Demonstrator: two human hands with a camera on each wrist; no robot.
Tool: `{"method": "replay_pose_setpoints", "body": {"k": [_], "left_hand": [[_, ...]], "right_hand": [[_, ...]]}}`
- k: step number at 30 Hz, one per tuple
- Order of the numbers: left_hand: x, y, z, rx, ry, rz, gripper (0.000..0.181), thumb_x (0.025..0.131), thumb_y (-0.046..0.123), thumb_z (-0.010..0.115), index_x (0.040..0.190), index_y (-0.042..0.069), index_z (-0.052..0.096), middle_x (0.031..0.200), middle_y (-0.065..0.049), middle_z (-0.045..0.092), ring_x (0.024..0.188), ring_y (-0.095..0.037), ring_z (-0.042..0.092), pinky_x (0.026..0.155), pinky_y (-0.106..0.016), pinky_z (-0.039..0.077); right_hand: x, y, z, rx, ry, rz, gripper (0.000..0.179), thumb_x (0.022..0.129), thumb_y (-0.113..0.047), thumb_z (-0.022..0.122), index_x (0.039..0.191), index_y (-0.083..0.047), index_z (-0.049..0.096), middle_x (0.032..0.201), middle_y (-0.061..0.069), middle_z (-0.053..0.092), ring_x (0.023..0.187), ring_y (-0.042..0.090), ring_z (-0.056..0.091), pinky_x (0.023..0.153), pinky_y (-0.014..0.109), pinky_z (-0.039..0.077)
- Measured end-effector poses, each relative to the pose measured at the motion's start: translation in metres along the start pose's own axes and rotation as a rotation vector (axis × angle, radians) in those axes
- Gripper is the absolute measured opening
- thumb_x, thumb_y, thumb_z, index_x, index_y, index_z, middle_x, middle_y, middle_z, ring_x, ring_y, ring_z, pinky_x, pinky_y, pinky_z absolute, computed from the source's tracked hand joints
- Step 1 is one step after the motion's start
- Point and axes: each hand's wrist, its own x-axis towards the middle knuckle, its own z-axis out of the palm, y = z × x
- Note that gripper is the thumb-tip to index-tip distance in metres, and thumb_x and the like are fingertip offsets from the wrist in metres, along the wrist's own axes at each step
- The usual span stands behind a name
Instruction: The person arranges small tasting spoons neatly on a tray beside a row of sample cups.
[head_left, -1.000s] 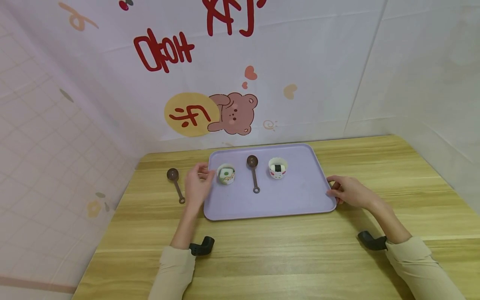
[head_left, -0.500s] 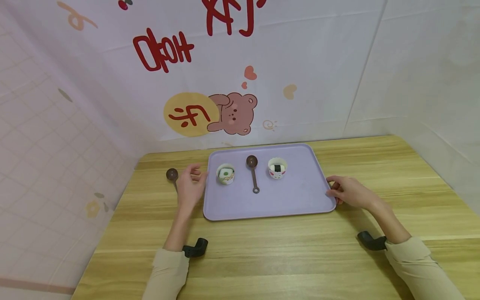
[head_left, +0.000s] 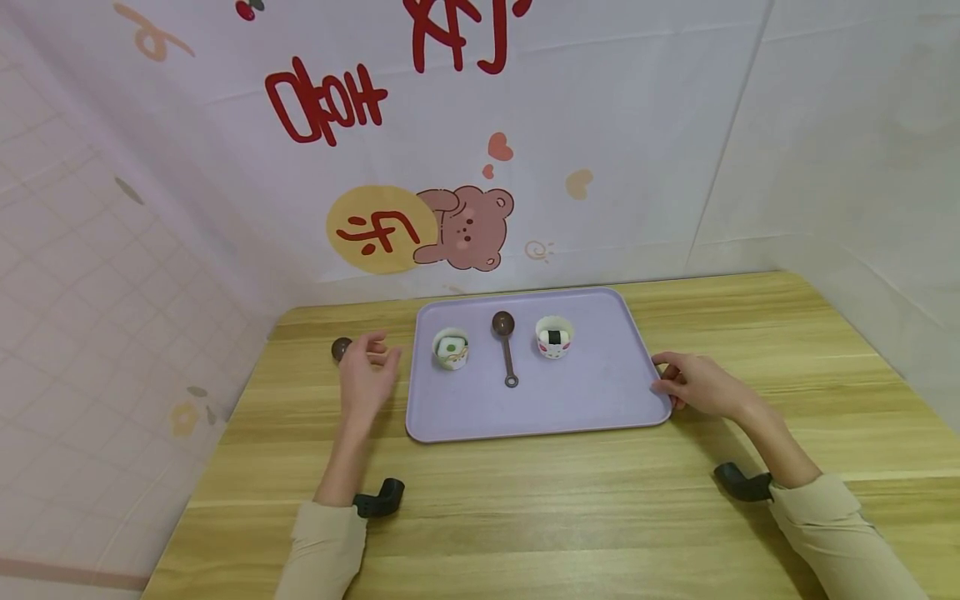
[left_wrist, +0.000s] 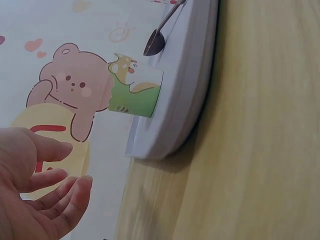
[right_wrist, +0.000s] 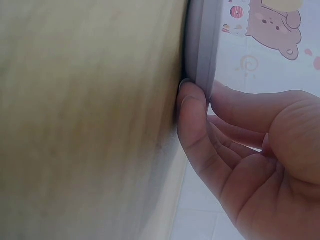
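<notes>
Pale purple, the rectangular tray (head_left: 585, 400) is lying on the wood-grain table (head_left: 525, 517), and on my feed the right hand (head_left: 701, 383) is pinching its right rim, thumb above, curled fingers beneath. The left hand (head_left: 365, 379) is hovering left of the tray, its fingers loosely bent and apart from the thumb. It is partly hiding a dark brown, round-bowled scoop (head_left: 340, 348) on the table; I cannot tell whether they are touching. On the tray, a matching long-handled scoop (head_left: 503, 322) is lying between a green-and-white printed cup (head_left: 453, 363) at left, holding a white-and-green block (head_left: 452, 347), and a red-spotted white cup (head_left: 554, 351) at right, holding a white-and-black piece (head_left: 554, 337).
</notes>
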Motion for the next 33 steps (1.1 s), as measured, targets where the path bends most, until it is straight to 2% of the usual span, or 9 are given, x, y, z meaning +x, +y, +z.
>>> {"method": "replay_pose_setpoints", "body": {"k": [10,20,30,33], "left_hand": [[0.002,-0.007,-0.011,0.006,-0.015,-0.022,0.039,0.092,0.005,0.071,0.126,-0.010,0.058,0.110,-0.027,0.061,0.095,-0.040,0.066,0.085,-0.046,0.055],[0.003,-0.014,-0.022,0.024,-0.026,-0.060,0.040,0.094,0.005,0.069,0.129,-0.009,0.056,0.112,-0.027,0.060,0.098,-0.039,0.065,0.087,-0.041,0.053],[0.003,-0.022,-0.036,0.056,-0.017,-0.103,0.044,0.096,0.010,0.068,0.132,-0.010,0.053,0.115,-0.028,0.059,0.099,-0.040,0.063,0.087,-0.048,0.053],[0.003,-0.024,-0.038,0.080,-0.015,-0.110,0.045,0.096,0.011,0.068,0.132,-0.010,0.053,0.115,-0.027,0.060,0.098,-0.039,0.064,0.083,-0.042,0.053]], "right_hand": [[0.000,-0.003,-0.001,0.008,-0.001,-0.007,0.041,0.096,0.002,0.064,0.129,0.021,0.048,0.082,0.007,0.066,0.063,0.016,0.064,0.056,0.029,0.057],[0.000,-0.002,-0.001,-0.002,-0.004,0.003,0.043,0.096,0.000,0.065,0.130,0.021,0.048,0.084,0.007,0.066,0.064,0.015,0.063,0.056,0.029,0.056],[0.001,-0.002,0.000,-0.009,0.001,0.010,0.042,0.096,-0.001,0.065,0.129,0.019,0.049,0.084,0.007,0.067,0.063,0.015,0.063,0.056,0.029,0.056],[0.001,-0.002,0.000,-0.014,0.003,0.011,0.042,0.096,-0.001,0.065,0.129,0.019,0.049,0.083,0.006,0.067,0.063,0.015,0.063,0.056,0.029,0.056]]}}
